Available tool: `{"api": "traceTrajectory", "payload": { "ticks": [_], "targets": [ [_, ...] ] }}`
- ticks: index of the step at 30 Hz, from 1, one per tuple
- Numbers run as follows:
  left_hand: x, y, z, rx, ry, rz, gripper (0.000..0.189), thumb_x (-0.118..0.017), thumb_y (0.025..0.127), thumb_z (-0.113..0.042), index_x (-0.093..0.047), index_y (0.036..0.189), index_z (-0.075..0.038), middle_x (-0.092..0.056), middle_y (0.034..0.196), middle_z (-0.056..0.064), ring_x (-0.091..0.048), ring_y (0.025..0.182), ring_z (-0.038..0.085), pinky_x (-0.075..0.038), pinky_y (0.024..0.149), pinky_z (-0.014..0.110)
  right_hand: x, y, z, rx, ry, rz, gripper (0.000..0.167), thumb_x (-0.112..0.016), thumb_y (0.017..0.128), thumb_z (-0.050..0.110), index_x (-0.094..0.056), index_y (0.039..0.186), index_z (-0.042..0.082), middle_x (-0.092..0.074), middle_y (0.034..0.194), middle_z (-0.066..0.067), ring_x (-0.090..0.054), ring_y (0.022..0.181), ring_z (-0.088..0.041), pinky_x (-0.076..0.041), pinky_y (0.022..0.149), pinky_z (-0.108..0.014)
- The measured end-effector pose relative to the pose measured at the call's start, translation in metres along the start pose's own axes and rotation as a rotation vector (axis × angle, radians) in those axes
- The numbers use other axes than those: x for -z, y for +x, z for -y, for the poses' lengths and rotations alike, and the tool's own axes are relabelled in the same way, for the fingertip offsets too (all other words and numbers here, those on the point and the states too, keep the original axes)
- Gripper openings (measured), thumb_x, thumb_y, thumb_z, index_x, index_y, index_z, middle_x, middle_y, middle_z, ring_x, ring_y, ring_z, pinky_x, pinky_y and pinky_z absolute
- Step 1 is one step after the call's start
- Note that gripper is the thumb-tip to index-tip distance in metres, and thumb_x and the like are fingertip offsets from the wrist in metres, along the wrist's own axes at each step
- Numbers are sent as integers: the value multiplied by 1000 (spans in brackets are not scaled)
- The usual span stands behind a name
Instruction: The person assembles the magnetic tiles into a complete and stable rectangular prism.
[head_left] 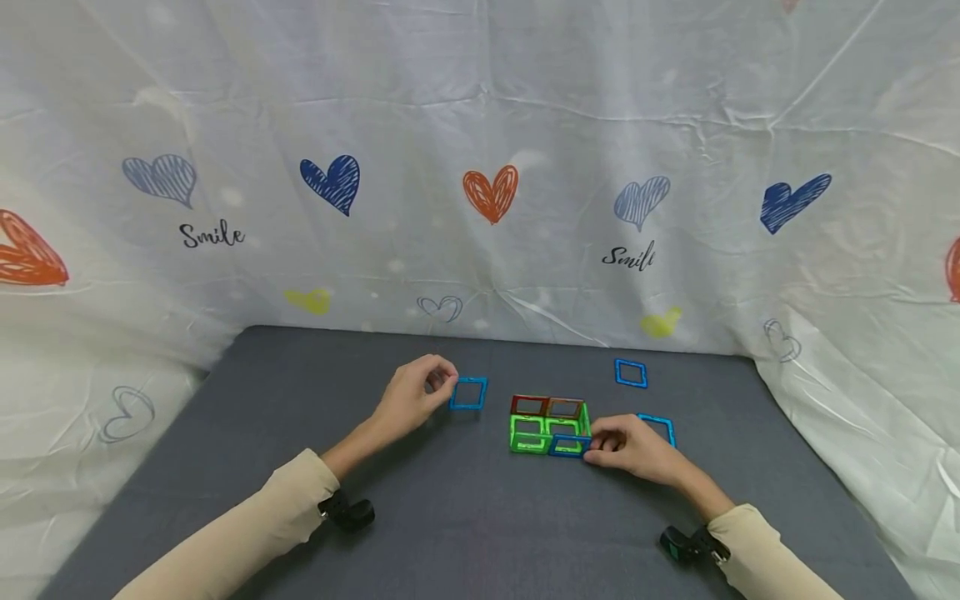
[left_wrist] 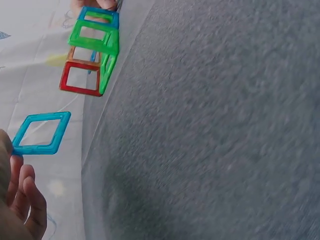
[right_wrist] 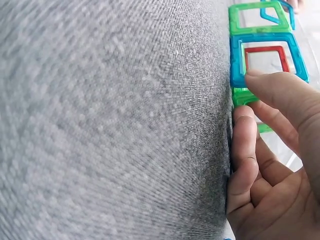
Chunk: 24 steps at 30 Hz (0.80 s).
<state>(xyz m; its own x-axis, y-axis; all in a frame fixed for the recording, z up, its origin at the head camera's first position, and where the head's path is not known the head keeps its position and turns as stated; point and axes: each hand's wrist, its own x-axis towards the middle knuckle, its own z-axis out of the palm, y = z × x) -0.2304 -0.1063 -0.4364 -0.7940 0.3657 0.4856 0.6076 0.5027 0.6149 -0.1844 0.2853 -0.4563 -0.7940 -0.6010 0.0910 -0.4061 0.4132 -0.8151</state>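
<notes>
My left hand (head_left: pixel 416 392) pinches a light blue square magnetic tile (left_wrist: pixel 35 149) by one edge, with its other fingers loosely curled. That tile is held left of a box-like group of joined tiles on the table. Green tiles (head_left: pixel 529 417), a red tile (head_left: pixel 529 397) and an orange-brown tile (head_left: pixel 565 400) make up the group. At its front right stands a blue square tile (right_wrist: pixel 237 60). My right hand (head_left: pixel 633 450) grips the corner of this blue tile, thumb on its front and fingers behind, partly hidden.
Two loose blue tiles lie to the right: one blue tile (head_left: pixel 617 372) farther back, another blue tile (head_left: pixel 671 432) partly behind the right hand. A dark grey cloth covers the table (head_left: pixel 465 525). A white curtain (head_left: pixel 420 258) printed with hearts hangs behind.
</notes>
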Motion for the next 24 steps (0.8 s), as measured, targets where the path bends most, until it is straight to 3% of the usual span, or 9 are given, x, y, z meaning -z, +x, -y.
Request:
{"api": "traceTrajectory", "payload": {
  "ticks": [7,15,24],
  "targets": [
    [-4,-10,-8,64,39,-69,3,-67,99,-9,-68,102,-11,-61,89,-5,-57,72,8,-46,53,29,-1,0,-1,28,10,1,9,-75,94,11,-72,102,9,-67,86,-4,-62,70,-19,-50,60,-27],
    [-12,-19,-14,162,60,-80,9,-63,104,-19,-67,102,-12,-58,85,-9,-54,67,6,-44,50,29,-1,1,-1,2,6,8,10,-75,95,13,-71,102,7,-67,87,-5,-62,71,-19,-50,61,-27],
    [-26,-24,-21,187,57,-124,7,-65,102,-20,-68,100,-14,-59,85,-10,-54,63,3,-45,50,28,-1,0,0,-19,-6,4,10,-76,94,13,-71,102,8,-68,87,-4,-62,72,-18,-50,61,-28]
  ]
}}
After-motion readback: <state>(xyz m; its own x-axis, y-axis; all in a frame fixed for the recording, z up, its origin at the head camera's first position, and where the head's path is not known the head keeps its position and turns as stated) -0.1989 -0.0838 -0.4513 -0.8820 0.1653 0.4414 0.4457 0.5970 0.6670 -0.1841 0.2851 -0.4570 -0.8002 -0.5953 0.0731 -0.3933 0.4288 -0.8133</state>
